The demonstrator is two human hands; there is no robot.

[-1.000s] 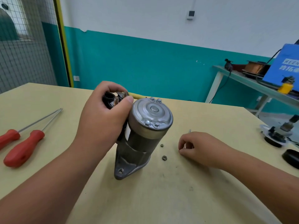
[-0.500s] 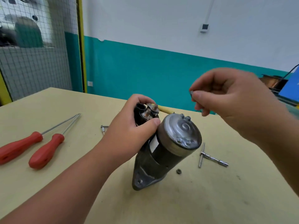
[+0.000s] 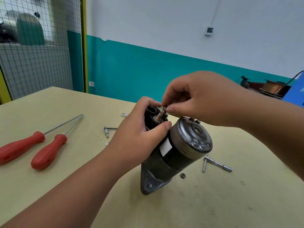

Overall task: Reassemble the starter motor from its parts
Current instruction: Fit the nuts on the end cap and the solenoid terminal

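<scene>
Starter motor (image 3: 179, 152) stands tilted on the yellowish table (image 3: 246, 203), with its mounting flange down on the table top and its round metal end cap turned toward the camera. The left hand (image 3: 139, 137) grips the black upper part of it, fingers curled around the far side and thumb on the near edge. This hand hides most of that part. A copper-coloured stud (image 3: 160, 115) sticks out from it. The right hand (image 3: 202, 102) is closed in a pinch: thumb and forefinger hold a small part (image 3: 165, 107) at the tip of the stud. The fingertips cover it almost fully, so I cannot tell what it is. A dark nut (image 3: 183, 175) lies just beside the motor, and a T-handle wrench (image 3: 217, 164) is near it. Left of the hands lie two red screwdrivers (image 3: 49, 152), one cut off by the frame edge, a second small wrench (image 3: 109, 129) partly behind the left hand, and a flat metal piece (image 3: 124, 114), too small to identify.
</scene>
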